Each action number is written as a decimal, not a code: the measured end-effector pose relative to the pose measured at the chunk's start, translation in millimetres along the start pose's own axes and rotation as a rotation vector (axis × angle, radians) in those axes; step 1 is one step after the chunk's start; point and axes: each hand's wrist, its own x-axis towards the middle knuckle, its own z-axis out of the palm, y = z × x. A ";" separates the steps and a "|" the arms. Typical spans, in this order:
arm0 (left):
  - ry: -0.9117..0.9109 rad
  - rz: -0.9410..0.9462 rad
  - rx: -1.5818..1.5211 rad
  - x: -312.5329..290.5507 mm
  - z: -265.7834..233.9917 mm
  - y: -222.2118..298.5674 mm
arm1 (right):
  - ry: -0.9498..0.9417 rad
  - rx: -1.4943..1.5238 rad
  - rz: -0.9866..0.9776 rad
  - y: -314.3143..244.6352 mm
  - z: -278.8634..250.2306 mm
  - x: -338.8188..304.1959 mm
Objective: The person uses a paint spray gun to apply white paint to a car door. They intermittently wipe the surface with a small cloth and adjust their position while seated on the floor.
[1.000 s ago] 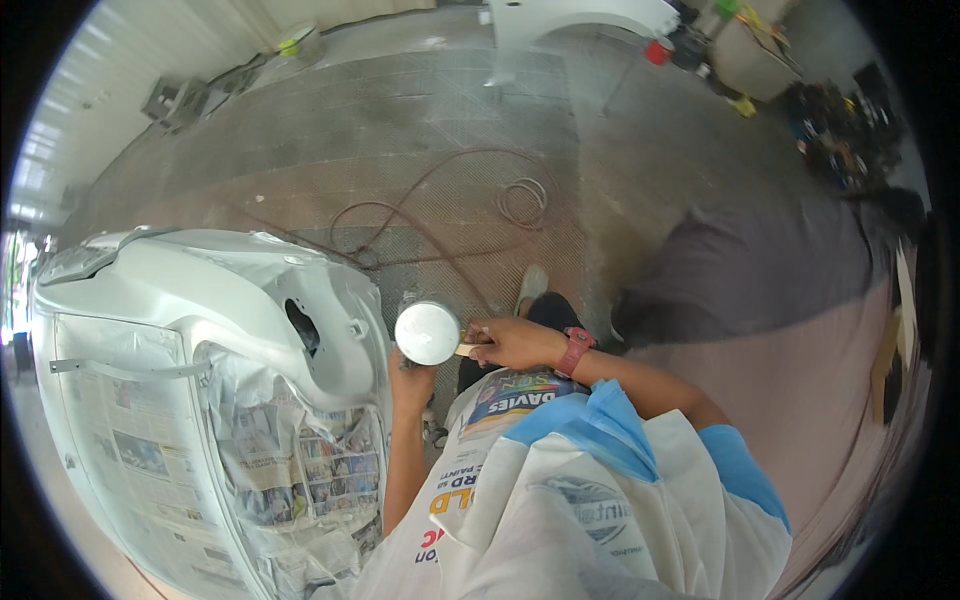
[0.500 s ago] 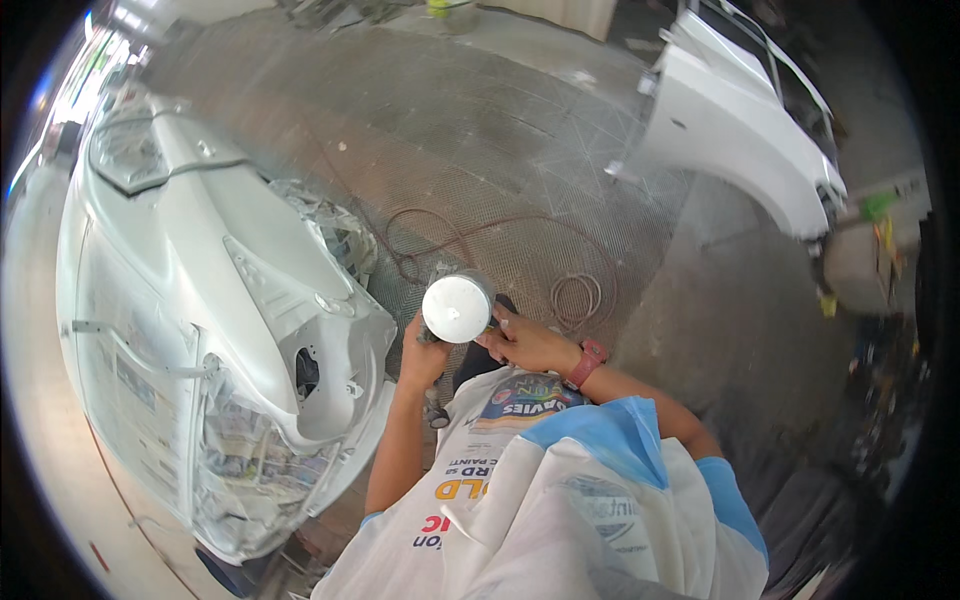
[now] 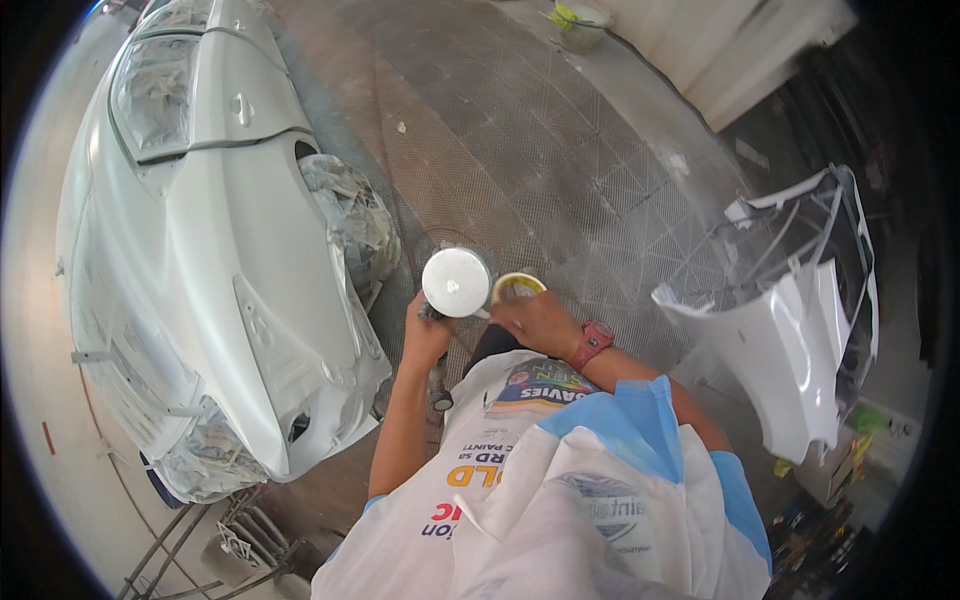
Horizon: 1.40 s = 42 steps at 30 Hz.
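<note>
My left hand [image 3: 428, 332] is closed around the dark grip of a spray gun [image 3: 437, 392], in front of my body. A round cup [image 3: 457, 283] with a whitish top sits on the gun, seen from above and hiding most of it. Close to the cup's right side, my right hand [image 3: 540, 326] has its fingers bent around a white-rimmed round thing [image 3: 519, 280], yellow inside; its exact kind cannot be made out. A red watch [image 3: 595, 340] is on my right wrist.
A white car body [image 3: 215, 210] stands close on my left, its wheel area wrapped in crumpled masking sheet [image 3: 350, 215]. To the right, a white car panel [image 3: 775, 340] is propped up. Beyond lie a bucket [image 3: 582, 25] and a pale hanging sheet [image 3: 735, 55].
The view has turned, so the car reaches higher and the white panel sits lower at right. The white-rimmed round thing now shows at my right hand, which touched the cup's side before.
</note>
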 end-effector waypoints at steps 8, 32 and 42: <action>0.192 -0.131 -0.020 214.3 -3.5 83.7 | 0.552 0.175 0.506 136.8 -152.4 73.3; 0.157 0.020 0.179 866.7 -17.1 203.5 | 0.597 -0.089 0.741 547.9 -558.2 504.6; 0.142 -0.064 0.064 1142.1 -114.1 229.7 | 0.300 -0.142 1.250 666.2 -542.3 635.5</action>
